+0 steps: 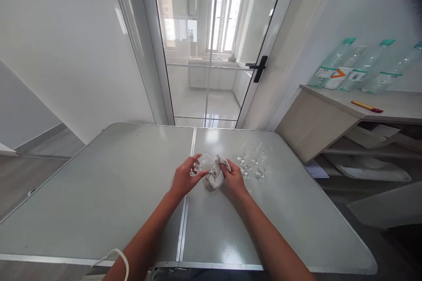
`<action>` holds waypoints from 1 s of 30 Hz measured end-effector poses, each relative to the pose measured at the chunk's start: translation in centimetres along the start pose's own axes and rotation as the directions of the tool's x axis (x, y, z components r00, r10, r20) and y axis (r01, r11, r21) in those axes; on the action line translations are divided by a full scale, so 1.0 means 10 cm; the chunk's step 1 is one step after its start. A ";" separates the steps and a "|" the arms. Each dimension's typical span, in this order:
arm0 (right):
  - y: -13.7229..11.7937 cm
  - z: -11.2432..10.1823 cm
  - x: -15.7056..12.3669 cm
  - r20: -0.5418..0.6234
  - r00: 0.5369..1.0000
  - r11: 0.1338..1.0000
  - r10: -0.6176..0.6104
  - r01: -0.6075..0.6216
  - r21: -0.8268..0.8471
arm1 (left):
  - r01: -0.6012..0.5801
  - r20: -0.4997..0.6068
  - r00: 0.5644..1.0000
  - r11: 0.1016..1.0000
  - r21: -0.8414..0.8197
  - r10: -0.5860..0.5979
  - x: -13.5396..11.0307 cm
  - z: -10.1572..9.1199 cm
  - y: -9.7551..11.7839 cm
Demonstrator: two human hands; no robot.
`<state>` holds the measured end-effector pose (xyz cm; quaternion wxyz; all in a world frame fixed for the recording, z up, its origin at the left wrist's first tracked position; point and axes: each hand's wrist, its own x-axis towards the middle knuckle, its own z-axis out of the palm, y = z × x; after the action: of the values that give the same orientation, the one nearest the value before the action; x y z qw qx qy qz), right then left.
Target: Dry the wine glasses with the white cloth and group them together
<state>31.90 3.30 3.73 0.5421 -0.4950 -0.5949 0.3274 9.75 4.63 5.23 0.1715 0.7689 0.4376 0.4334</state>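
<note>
Over the middle of the table, my left hand (187,174) grips a clear drinking glass (205,161), its fingers curled round one end. My right hand (233,174) is closed on a pale, crumpled cloth (216,172). The cloth is against the right side of the glass and hides part of it. Just right of my right hand stand several clear stemmed glasses (260,164) in a cluster. Their outlines are faint against the grey surface.
A grey table (99,202) with a metal seam spreads under my arms. At right, a shelf unit (329,123) carries several plastic bottles (358,70) and a yellow-and-red stick-shaped packet (366,106). Beyond the table is a glass door (184,96) with a black handle (260,69).
</note>
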 end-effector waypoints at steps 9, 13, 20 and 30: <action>-0.19 -0.17 -0.04 0.007 0.904 0.791 -0.428 0.378 -0.480 | -0.194 0.054 0.980 0.977 0.092 0.190 -0.10 -0.03 -0.20; -0.13 -0.09 -0.03 -0.384 0.917 0.956 -0.109 -0.009 -0.293 | -0.228 0.080 0.973 0.955 0.189 0.217 -0.11 -0.08 -0.22; -0.27 -0.02 -0.02 -0.319 0.944 0.996 0.086 -0.082 0.025 | -0.282 0.195 0.952 0.922 0.265 0.235 -0.15 -0.02 -0.25; -0.35 0.07 -0.20 0.296 0.955 0.996 0.004 -0.028 0.079 | -0.321 0.194 0.943 0.891 0.321 0.270 -0.20 0.05 -0.16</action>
<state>30.21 0.46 6.20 0.4646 -0.4226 -0.6510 0.4263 8.84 3.97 2.92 -0.0044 0.8739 0.3714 0.3135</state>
